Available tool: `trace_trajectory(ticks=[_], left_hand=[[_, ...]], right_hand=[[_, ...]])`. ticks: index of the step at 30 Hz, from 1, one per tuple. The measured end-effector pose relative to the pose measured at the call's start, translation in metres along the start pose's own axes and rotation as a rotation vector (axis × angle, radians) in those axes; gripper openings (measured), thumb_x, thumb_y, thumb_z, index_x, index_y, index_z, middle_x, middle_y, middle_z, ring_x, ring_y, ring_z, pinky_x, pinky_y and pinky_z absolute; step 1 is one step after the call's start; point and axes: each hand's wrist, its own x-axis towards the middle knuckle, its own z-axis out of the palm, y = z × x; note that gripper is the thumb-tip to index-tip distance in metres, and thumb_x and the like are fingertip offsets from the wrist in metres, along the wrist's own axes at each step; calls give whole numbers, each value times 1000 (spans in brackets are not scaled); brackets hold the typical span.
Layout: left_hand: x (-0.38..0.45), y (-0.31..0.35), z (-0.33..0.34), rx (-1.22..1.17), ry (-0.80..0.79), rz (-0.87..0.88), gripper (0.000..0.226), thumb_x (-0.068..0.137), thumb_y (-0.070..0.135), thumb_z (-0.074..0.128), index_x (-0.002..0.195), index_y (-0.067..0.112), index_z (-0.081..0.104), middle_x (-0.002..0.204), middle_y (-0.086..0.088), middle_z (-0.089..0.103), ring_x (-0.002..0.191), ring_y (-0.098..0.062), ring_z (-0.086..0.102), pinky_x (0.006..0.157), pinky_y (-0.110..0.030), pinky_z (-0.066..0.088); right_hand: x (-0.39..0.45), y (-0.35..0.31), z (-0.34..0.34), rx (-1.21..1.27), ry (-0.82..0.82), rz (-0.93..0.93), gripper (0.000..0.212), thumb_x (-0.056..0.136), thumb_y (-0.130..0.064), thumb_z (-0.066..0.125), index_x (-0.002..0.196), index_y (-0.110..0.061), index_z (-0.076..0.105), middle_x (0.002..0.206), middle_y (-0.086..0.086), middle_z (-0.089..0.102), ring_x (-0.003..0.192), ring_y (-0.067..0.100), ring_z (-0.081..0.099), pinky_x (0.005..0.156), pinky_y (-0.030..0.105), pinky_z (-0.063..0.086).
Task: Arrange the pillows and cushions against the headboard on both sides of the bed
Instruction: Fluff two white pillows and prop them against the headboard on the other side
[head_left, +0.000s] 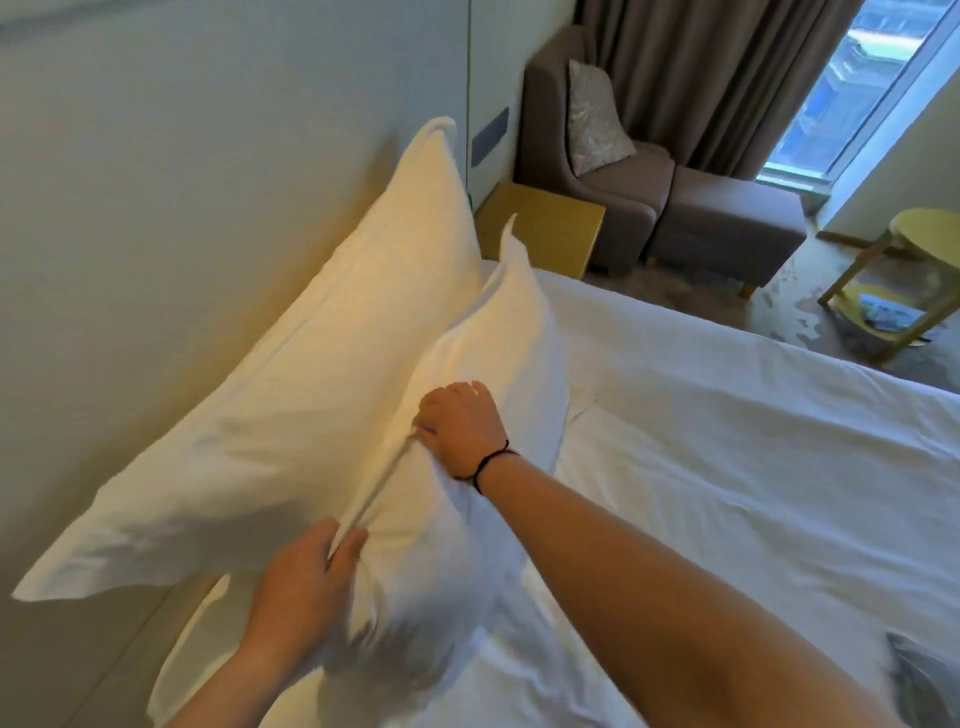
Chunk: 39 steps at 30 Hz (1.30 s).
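A large white pillow (311, 374) leans upright against the pale headboard (156, 182). In front of it stands a second white pillow (498, 332), tilted against the first. My left hand (306, 582) pinches this front pillow's upper edge near its near end. My right hand (460, 426), with a black cord on the wrist, grips the same edge further along. A patterned grey cushion (592, 117) rests on the armchair beyond the bed. At the bottom right, a grey patterned shape (924, 680) lies on the bed, cut off by the frame.
The white bed sheet (727, 441) spreads to the right. A wooden bedside table (550, 223) stands past the pillows. Beyond it are a grey armchair (613, 182) with footstool (727, 223), curtains, a window, and a round yellow side table (924, 244).
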Motion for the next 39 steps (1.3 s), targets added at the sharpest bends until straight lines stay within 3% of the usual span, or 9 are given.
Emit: trace_trajectory(ticks=[2, 5, 10, 14, 18, 24, 27, 31, 39], left_hand=[[4, -18, 2, 26, -138, -40, 34, 93, 51, 53, 74, 23, 56, 63, 3, 62, 63, -11, 58, 61, -35, 48], [22, -21, 8, -76, -249, -34, 32, 79, 57, 65, 84, 28, 51, 81, 8, 61, 76, -9, 59, 67, -34, 47], [52, -4, 26, -152, -403, -81, 65, 72, 72, 57, 120, 28, 51, 108, 9, 62, 100, -18, 63, 79, -32, 47], [62, 8, 32, -93, -393, -15, 42, 82, 63, 57, 95, 24, 62, 90, 7, 67, 86, -22, 65, 70, -32, 46], [76, 11, 19, -105, -245, -9, 36, 94, 42, 57, 70, 17, 51, 70, 0, 57, 71, -28, 57, 59, -35, 39], [79, -17, 1, 175, -197, -14, 25, 98, 39, 50, 81, 22, 44, 76, 3, 52, 80, -32, 58, 64, -37, 42], [71, -17, 4, 120, -192, 46, 16, 94, 41, 54, 99, 27, 48, 97, 4, 61, 94, -28, 61, 69, -36, 43], [76, 11, 17, 137, -257, 209, 46, 96, 56, 41, 127, 23, 51, 124, -3, 58, 111, -28, 58, 85, -40, 47], [129, 81, 51, 421, -426, 279, 68, 90, 70, 40, 122, 12, 52, 120, -8, 55, 110, -29, 55, 82, -41, 45]], right_hand=[[-9, -18, 32, 156, -97, 111, 32, 99, -23, 44, 127, -32, 57, 152, -1, 36, 143, 23, 23, 117, 53, 11], [-40, -14, 56, 368, -42, 333, 51, 99, -32, 45, 147, -35, 29, 163, -5, 8, 148, 13, 4, 119, 52, 7], [-88, 2, 55, 632, 17, 685, 90, 83, -57, 63, 153, -32, 12, 163, -5, 4, 148, 12, 9, 118, 35, 19], [-114, -11, 58, 962, -33, 861, 102, 76, -60, 68, 152, -37, 5, 160, -7, 19, 144, 16, 26, 115, 39, 31], [-127, -24, 57, 1037, -80, 895, 102, 76, -62, 69, 152, -41, 3, 159, -7, 22, 144, 18, 27, 112, 41, 33], [-120, -42, 49, 1052, -94, 882, 92, 81, -60, 65, 153, -36, 12, 159, -5, 25, 142, 20, 31, 114, 43, 33], [-111, -55, 49, 1079, -62, 915, 92, 82, -61, 64, 154, -34, 12, 159, -7, 22, 143, 19, 27, 115, 43, 31], [-111, -61, 48, 1099, -56, 938, 88, 83, -61, 61, 152, -37, 14, 159, -8, 22, 143, 18, 28, 114, 39, 31], [-115, -63, 49, 1132, -30, 999, 77, 85, -59, 59, 150, -42, 22, 158, -10, 25, 144, 15, 26, 110, 35, 30]])
